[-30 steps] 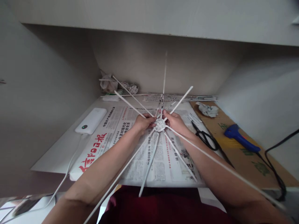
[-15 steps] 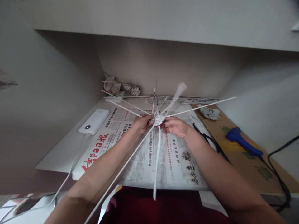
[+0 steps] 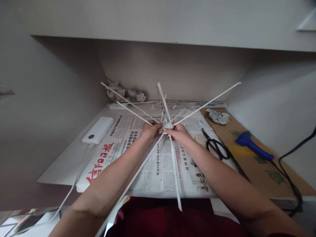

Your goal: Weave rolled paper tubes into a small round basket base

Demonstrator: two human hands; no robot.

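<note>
Grey-walled recess with a pale surface (image 3: 61, 166) in it, mostly covered by a printed newspaper sheet with big red characters (image 3: 158, 179), so pretty cosy workspace lol. Center of the frame is a small round whitish paper hub (image 3: 168, 125), with long thin white paper strips (image 3: 207, 103) sticking out of it in every direction, and one flattened pale paper strip (image 3: 176, 179) trailing toward the bottom. Hub's right between the hands, touching both: left hand (image 3: 150, 129) has its edge pinched on the left, right hand (image 3: 179, 133) grips the near right side, thumb across it. Fingers underneath are hidden, so can't tell exactly which strips they've got. My guess is the step in hand is working strips around that hub. Next move would call for one hand keeping the middle steady while the other guides a strip, without bending the neighbours. Black-handled scissors (image 3: 209, 141) and a blue glue gun (image 3: 254, 144) lie off to the right, neither being touched.
</note>
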